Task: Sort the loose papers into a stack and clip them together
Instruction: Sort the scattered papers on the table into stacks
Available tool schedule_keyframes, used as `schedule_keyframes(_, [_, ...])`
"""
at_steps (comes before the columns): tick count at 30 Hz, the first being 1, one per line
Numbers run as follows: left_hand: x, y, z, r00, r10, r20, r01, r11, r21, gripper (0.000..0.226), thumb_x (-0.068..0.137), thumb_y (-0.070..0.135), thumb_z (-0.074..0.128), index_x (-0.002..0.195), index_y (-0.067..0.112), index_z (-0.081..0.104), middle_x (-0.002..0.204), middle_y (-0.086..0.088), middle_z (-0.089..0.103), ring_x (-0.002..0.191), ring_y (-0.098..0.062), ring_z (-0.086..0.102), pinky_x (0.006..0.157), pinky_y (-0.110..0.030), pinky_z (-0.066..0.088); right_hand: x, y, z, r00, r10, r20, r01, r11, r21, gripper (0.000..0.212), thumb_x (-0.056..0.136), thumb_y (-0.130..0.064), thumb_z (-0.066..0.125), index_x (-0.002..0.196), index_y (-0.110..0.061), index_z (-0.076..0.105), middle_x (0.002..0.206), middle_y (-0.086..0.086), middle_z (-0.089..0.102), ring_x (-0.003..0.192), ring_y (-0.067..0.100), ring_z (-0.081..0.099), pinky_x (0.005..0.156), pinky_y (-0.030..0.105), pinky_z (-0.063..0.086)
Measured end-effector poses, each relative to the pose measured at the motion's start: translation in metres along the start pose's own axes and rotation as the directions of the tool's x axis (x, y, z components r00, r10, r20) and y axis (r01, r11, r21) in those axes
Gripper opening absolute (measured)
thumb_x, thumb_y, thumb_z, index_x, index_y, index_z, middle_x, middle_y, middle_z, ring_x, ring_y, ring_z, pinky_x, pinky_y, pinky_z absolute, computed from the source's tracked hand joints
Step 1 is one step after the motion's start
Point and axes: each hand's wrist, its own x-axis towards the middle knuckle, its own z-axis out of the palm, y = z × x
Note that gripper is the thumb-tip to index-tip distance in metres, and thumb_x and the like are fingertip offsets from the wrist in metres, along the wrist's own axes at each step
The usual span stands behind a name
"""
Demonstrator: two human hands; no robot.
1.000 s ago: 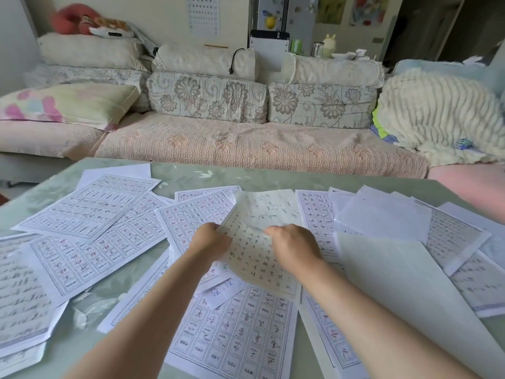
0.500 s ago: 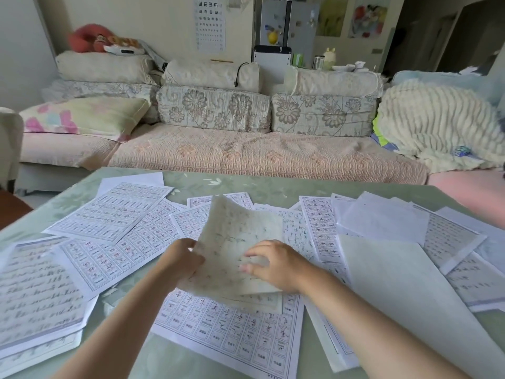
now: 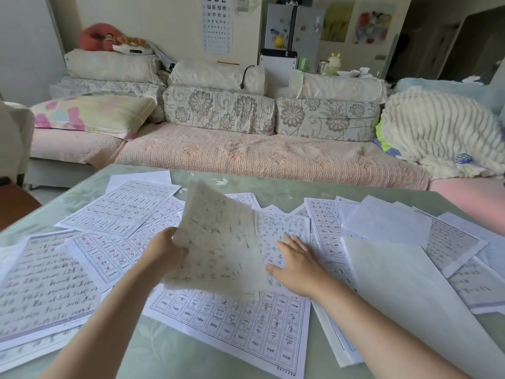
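Cream sheet (image 3: 218,242) (just one) in the grip of left hand (image 3: 164,254); right hand (image 3: 297,266) spread flat on papers (image 3: 284,222).

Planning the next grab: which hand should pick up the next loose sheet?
Probably right. The right hand is open, fingers spread over the character practice sheet; the left hand is busy gripping the lifted cream sheet.

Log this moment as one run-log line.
step: sorting | left hand: holds cream sheet up, tilted | right hand: rests flat on printed sheet | loose papers: spread over table, unstacked
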Motion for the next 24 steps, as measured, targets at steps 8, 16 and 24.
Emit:
schedule_keyframes(8, [-0.012, 0.004, 0.000, 0.998, 0.020, 0.060, 0.007, 0.906, -0.422, 0.031, 0.088, -0.001, 0.061, 0.110, 0.020, 0.060, 0.095, -0.005, 0.070, 0.080, -0.025, 0.068, 0.070, -0.035, 0.057, -0.001, -0.008, -0.022, 0.994, 0.094, -0.057, -0.038, 0.781, 0.623, 0.062, 0.096, -0.066, 0.033, 0.138, -0.025, 0.054, 0.136, -0.015, 0.055, 0.127, 0.011, 0.051, 0.107, 0.033, 0.037])
schedule_keyframes(16, [-0.020, 0.031, 0.047, 0.958, 0.137, 0.251, -0.042, 0.936, -0.349, 0.032, 0.087, 0.005, 0.063, 0.116, 0.018, 0.058, 0.100, -0.005, 0.072, 0.085, -0.023, 0.072, 0.075, -0.042, 0.060, 0.015, 0.022, -0.031, 0.934, 0.356, -0.033, -0.158, 0.494, 0.855, 0.029, 0.080, -0.014, 0.076, 0.107, -0.010, 0.070, 0.101, 0.007, 0.075, 0.094, 0.025, 0.071, 0.090, 0.045, 0.057])
schedule_keyframes(24, [0.000, 0.026, 0.080, 0.975, 0.135, 0.177, -0.173, 0.959, 0.225, 0.057, 0.087, 0.029, 0.060, 0.140, 0.017, 0.042, 0.132, -0.005, 0.053, 0.112, -0.025, 0.056, 0.087, -0.034, 0.051, 0.025, 0.037, -0.015, 0.857, 0.511, -0.066, -0.401, 0.742, 0.537, 0.035, 0.081, -0.013, 0.058, 0.116, -0.011, 0.058, 0.114, 0.009, 0.065, 0.096, 0.027, 0.060, 0.060, 0.024, 0.043])
